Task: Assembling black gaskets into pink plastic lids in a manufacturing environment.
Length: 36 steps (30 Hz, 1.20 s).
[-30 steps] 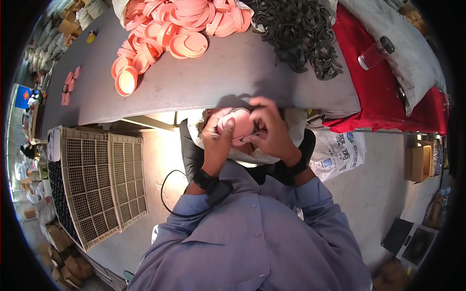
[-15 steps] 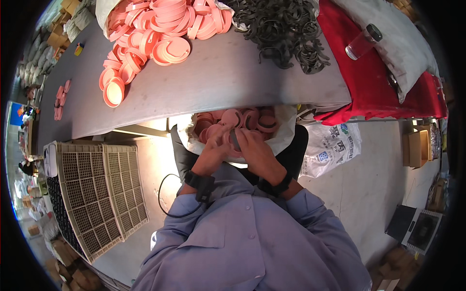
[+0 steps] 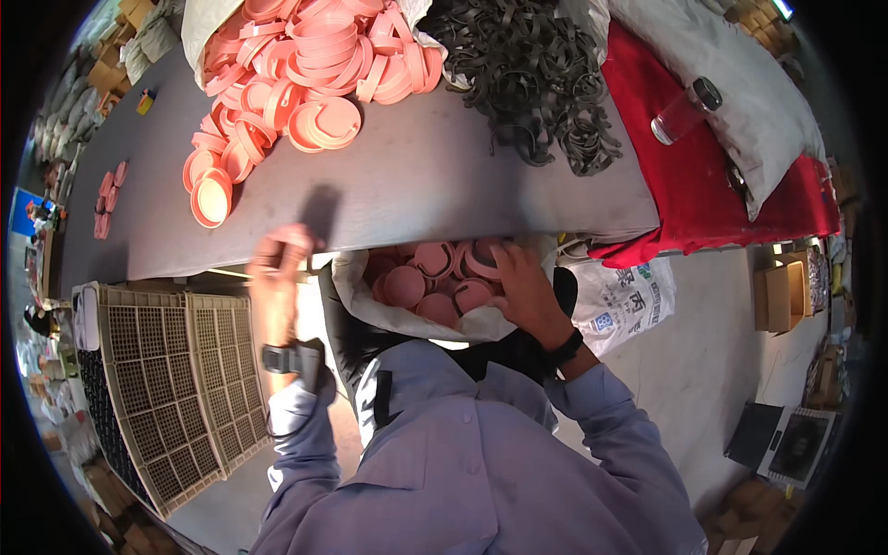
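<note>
My right hand (image 3: 529,294) reaches into the white bag (image 3: 416,326) between my knees. Its fingers lie over the edge of a pink round lid (image 3: 479,266) with a dark band. Around that lid the bag holds several more pink lids (image 3: 404,286), some with dark bands. Off to the left, my left hand (image 3: 277,273) is raised at the table's front edge, smeared by motion. Whether anything is in its fingers does not show. On the table are a large heap of pink lids (image 3: 324,124) and a tangle of black straps (image 3: 523,79).
The grey table (image 3: 416,176) spans in front of me. A red cloth (image 3: 666,203) at its right bears a clear bottle (image 3: 683,113) beside a white sack (image 3: 731,92). Beige plastic crates (image 3: 176,379) stand at lower left. A printed white sack (image 3: 629,305) and a cardboard box (image 3: 784,294) are right.
Both hands were together over the bag on a pink lid with a dark band. My left hand has moved left to the table edge; the right has shifted slightly right over the bag.
</note>
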Available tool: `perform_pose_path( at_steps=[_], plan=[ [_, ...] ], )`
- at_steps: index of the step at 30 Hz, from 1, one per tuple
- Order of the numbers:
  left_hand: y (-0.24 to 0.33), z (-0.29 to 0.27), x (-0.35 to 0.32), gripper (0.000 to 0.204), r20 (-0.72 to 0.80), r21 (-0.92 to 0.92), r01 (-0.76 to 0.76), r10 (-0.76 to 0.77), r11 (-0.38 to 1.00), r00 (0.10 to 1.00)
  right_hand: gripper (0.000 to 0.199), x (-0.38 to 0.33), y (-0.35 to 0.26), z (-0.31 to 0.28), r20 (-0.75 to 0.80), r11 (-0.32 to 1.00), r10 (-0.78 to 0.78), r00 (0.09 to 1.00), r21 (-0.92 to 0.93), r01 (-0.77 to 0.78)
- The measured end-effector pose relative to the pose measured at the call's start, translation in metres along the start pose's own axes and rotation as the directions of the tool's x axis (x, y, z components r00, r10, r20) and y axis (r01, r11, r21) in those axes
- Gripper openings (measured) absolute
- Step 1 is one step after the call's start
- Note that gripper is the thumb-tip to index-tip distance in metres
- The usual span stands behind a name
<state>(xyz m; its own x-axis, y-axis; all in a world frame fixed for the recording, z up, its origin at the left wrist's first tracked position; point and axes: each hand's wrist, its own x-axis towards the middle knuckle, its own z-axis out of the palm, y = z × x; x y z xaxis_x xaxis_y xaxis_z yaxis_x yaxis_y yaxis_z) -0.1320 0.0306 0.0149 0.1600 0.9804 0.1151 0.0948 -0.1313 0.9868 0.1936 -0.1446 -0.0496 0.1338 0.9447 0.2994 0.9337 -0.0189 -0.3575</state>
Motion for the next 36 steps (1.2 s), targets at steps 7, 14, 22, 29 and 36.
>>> perform_pose_path(
  at_steps=[7,14,22,29,36],
  plan=[
    [-0.070,-0.143,0.100,0.097,-0.163,0.911,-0.065,0.501,0.408,0.850,0.052,0.090,0.022,-0.048,-0.248,0.975,0.083,0.965,0.220,-0.028],
    [-0.090,-0.133,0.136,0.055,-0.406,0.717,0.113,0.281,0.688,0.870,0.063,0.141,0.085,-0.009,-0.203,0.973,0.115,0.972,-0.175,-0.152],
    [-0.054,-0.097,0.098,0.031,-0.392,0.363,-0.092,0.242,0.927,0.887,0.041,0.155,0.081,-0.012,-0.283,0.997,0.035,0.958,-0.056,-0.053],
    [-0.041,-0.018,0.081,0.046,0.033,0.786,-0.363,0.552,0.501,0.833,0.024,0.149,0.090,-0.036,-0.383,0.996,0.018,0.924,-0.078,-0.052],
    [-0.050,0.004,0.095,0.020,-0.339,-0.026,-0.134,0.117,0.991,0.934,0.020,0.148,0.091,-0.061,-0.614,0.982,-0.112,0.782,-0.191,-0.008]
  ],
)
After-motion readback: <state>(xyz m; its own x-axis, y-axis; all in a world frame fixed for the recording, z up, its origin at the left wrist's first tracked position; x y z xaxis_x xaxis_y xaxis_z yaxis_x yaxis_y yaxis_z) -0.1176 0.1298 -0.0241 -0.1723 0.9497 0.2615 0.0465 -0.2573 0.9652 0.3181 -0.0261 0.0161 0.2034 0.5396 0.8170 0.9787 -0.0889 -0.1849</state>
